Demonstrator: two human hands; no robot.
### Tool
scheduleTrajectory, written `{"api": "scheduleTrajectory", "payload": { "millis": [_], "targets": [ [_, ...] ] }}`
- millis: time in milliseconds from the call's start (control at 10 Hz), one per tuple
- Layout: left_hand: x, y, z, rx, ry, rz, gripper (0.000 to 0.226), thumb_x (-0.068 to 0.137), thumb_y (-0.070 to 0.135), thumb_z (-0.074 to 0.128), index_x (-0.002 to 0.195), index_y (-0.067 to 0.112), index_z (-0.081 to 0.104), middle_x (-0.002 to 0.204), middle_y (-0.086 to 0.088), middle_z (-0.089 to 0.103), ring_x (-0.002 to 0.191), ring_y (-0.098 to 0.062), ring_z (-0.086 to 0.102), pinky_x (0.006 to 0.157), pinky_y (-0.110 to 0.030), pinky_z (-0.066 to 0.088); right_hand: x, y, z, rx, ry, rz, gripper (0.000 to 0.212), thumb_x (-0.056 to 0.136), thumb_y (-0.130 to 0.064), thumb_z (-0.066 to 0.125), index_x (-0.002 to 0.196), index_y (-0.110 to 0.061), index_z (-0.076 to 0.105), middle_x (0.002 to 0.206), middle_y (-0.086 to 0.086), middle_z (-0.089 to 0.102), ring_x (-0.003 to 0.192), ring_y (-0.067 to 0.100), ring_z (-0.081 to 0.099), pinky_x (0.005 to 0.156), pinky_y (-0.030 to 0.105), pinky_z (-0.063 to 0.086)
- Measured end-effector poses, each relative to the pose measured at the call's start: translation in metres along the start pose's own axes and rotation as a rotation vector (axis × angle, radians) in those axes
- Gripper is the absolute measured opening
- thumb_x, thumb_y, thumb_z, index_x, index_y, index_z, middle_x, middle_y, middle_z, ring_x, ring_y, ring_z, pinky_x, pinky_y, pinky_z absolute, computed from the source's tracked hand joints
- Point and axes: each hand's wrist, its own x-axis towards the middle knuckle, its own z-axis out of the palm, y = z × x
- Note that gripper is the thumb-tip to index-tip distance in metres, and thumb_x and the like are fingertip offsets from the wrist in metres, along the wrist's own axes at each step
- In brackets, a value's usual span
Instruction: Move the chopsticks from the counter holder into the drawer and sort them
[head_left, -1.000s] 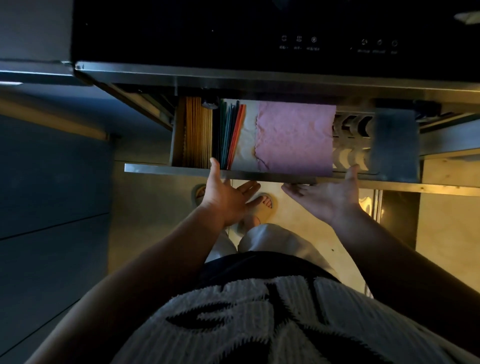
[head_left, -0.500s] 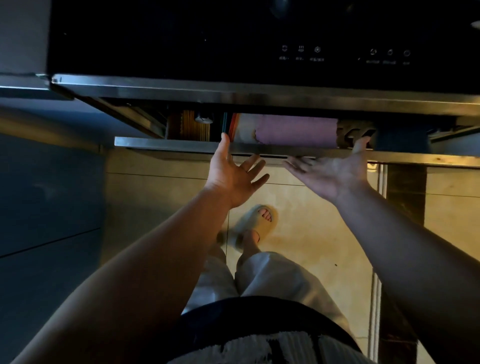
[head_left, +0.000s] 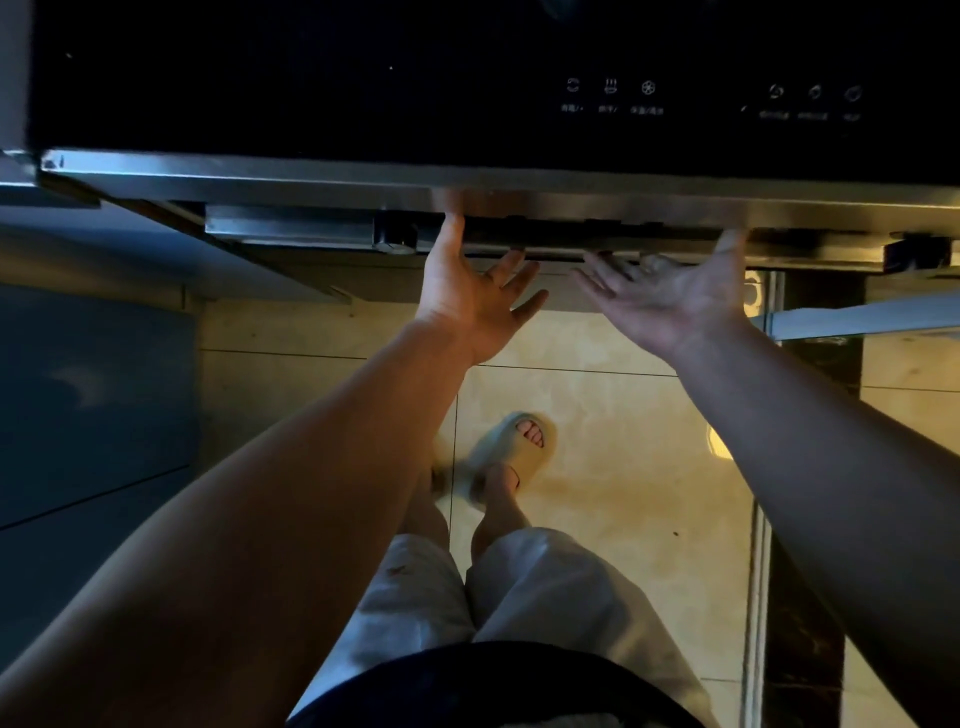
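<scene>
The drawer under the black cooktop is pushed in, and only its steel front edge shows. The chopsticks and the pink cloth inside it are hidden. My left hand is flat against the drawer front, fingers spread, thumb up on the steel rim. My right hand presses the front further right, palm open, fingers apart. Neither hand holds anything.
A black glass cooktop with touch icons fills the top, edged by a steel trim. Blue-grey cabinet fronts stand at the left. Below are beige floor tiles, my legs and a pale slipper.
Both hands pushed the drawer inward. It went from wide open with chopsticks and pink cloth showing, to a narrow gap, to shut now.
</scene>
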Motion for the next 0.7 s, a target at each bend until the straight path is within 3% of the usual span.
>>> {"api": "scheduleTrajectory", "payload": {
  "millis": [500, 600, 700],
  "targets": [
    [0.006, -0.004, -0.005, 0.091, -0.008, 0.063, 0.072, 0.092, 0.068, 0.041, 0.153, 0.045, 0.011, 0.152, -0.01, 0.041, 0.132, -0.036, 0.046, 0.103, -0.052, 0.041, 0.001, 0.001, -0.005, -0.059, -0.052, 0.002, 0.086, 0.088, -0.073, 0.027, 0.154, -0.021, 0.01, 0.158, 0.018, 0.021, 0.141, 0.037, 0.031, 0.109, 0.059, 0.027],
    [-0.008, -0.006, -0.003, 0.321, 0.101, 0.002, 0.071, 0.091, 0.067, 0.045, 0.152, 0.04, 0.022, 0.146, -0.006, 0.049, 0.125, -0.03, 0.054, 0.1, -0.049, 0.044, -0.014, 0.004, -0.009, -0.173, -0.036, 0.012, 0.081, 0.087, -0.073, 0.031, 0.152, -0.026, 0.018, 0.154, 0.018, 0.03, 0.137, 0.037, 0.038, 0.105, 0.057, 0.034],
    [-0.028, -0.014, -0.002, 0.746, 0.258, -0.031, 0.067, 0.09, 0.065, 0.048, 0.144, 0.028, 0.04, 0.136, -0.002, 0.057, 0.116, -0.023, 0.058, 0.101, -0.047, 0.045, -0.036, 0.012, -0.011, -0.444, 0.015, 0.037, 0.074, 0.089, -0.069, 0.036, 0.149, -0.027, 0.029, 0.149, 0.012, 0.042, 0.131, 0.034, 0.046, 0.103, 0.055, 0.038]
  ]
}}
